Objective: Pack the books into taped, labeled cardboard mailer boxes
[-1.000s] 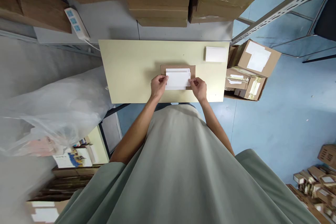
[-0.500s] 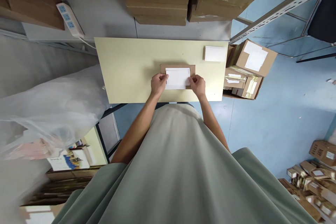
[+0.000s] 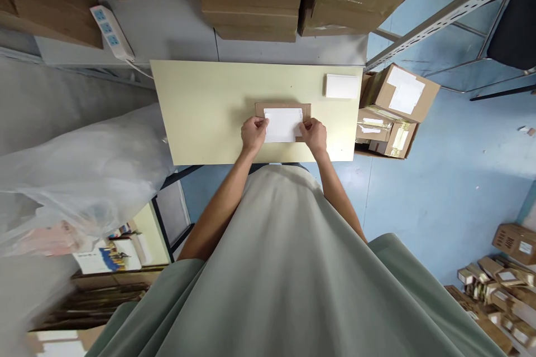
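A white label sheet (image 3: 283, 125) lies over a small brown cardboard box (image 3: 285, 105) near the front middle of the pale yellow table (image 3: 201, 117). My left hand (image 3: 254, 133) pinches the sheet's left edge between thumb and finger. At the opposite edge, my right hand (image 3: 314, 135) grips the sheet the same way, its fingers beside the box's right end. Brown cardboard shows along the top and at the right of the sheet. Whether the sheet is stuck to the box cannot be seen.
A stack of white labels (image 3: 342, 86) sits at the table's back right. Cardboard boxes (image 3: 391, 109) are piled off the right end, and larger cartons (image 3: 251, 5) line the shelf behind. A power strip (image 3: 111, 32) lies back left; a big translucent plastic bag (image 3: 92, 167) bulges at left.
My hands stay at the two edges of the sheet, with the right hand shifted very slightly left. The sheet and box look nearly unmoved.
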`<state>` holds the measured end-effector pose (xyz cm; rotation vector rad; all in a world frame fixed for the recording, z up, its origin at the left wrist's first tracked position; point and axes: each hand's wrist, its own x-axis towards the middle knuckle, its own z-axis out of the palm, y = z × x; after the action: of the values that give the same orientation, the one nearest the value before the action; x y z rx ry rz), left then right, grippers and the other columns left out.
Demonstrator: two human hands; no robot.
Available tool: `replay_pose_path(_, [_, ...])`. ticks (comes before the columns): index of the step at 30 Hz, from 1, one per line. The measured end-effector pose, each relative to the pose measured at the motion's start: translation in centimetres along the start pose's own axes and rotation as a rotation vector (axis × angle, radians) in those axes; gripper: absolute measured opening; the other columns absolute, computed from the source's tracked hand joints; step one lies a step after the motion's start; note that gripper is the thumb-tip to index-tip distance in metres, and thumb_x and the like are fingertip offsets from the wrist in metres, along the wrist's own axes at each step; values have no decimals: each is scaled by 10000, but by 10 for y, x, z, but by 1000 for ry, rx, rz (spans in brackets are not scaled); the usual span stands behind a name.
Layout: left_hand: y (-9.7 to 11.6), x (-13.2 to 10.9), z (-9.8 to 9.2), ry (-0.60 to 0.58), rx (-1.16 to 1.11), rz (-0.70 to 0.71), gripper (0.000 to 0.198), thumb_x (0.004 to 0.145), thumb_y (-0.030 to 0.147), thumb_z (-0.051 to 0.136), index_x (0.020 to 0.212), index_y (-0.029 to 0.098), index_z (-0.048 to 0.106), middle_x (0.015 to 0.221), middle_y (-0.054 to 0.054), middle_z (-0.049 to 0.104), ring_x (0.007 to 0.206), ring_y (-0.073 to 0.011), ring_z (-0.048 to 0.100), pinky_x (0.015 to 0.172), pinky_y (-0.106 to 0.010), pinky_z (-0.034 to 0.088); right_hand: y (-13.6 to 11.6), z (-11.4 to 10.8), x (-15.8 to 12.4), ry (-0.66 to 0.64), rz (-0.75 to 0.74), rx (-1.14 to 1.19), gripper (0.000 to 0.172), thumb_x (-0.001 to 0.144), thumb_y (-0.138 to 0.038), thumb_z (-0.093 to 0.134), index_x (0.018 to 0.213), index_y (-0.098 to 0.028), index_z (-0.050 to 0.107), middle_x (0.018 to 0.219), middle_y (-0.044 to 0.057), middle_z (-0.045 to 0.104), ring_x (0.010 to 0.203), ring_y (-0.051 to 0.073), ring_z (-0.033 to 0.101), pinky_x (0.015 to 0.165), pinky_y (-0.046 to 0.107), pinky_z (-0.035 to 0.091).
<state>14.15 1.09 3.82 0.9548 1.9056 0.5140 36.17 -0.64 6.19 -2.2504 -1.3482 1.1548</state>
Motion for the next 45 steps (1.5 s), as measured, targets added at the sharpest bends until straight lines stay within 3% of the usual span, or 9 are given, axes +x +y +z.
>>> replay_pose_path(6, [3,0,-2,-18,-7,-5,155,925,360,756,905,206,752,949,-80,798,917,-258,715,869,-373,533,5,-17,1,-93,26,-85,348,1009,-397,775,731,-266,610,903,91,813,902,290,765,878,420,593])
replay_pose_path(9, [4,0,-2,-14,2,-6,157,923,354,764,882,203,749,935,-75,796,912,-249,717,861,-361,530,8,-23,-1,-169,29,-130,353,968,-351,828,698,-267,616,898,87,814,908,296,773,872,421,593])
replay_pose_path(14, [6,0,-2,-5,6,-17,145,934,323,760,881,188,763,896,-68,785,880,-235,713,842,-350,523,2,-26,11,-265,37,-218,308,892,-322,913,703,-244,683,703,89,735,814,312,760,852,455,611])
replay_pose_path(19, [5,1,-3,-16,7,-20,149,934,323,759,919,176,779,921,-59,799,887,-226,723,822,-325,528,-22,-30,36,-126,-4,-293,272,1032,-448,747,892,-215,749,877,117,811,901,286,757,862,414,617])
replay_pose_path(23, [2,3,-3,-33,18,-20,156,934,330,757,928,177,783,930,-54,802,886,-218,727,821,-315,533,-40,-31,40,-146,-8,-326,283,1105,-432,650,979,-205,764,981,124,836,942,273,763,881,393,617])
replay_pose_path(27, [2,3,-3,-43,10,-20,152,941,329,754,931,181,788,911,-44,794,875,-217,726,810,-318,539,-48,-22,24,-279,12,-420,146,1060,-343,745,1011,-211,782,1077,125,844,1060,292,787,971,406,626])
replay_pose_path(32, [2,3,-4,-39,0,-7,154,940,320,758,917,169,783,898,-56,789,869,-221,721,815,-325,538,-58,0,7,-424,-39,-502,149,1036,-354,797,1044,-205,806,1148,131,847,1162,304,797,1016,400,626])
replay_pose_path(40, [-3,7,0,-37,9,1,154,947,337,753,914,190,786,882,-46,782,898,-229,717,842,-336,533,-79,22,29,-260,-119,-393,304,1155,-404,599,1112,-201,821,1139,129,856,1115,282,785,994,388,625])
replay_pose_path(45, [-3,5,0,-44,-3,0,152,954,336,753,912,194,787,897,-56,789,919,-242,725,861,-348,534,-81,23,17,-266,-120,-432,285,1153,-410,602,1142,-219,814,1185,138,842,1191,326,765,999,412,621])
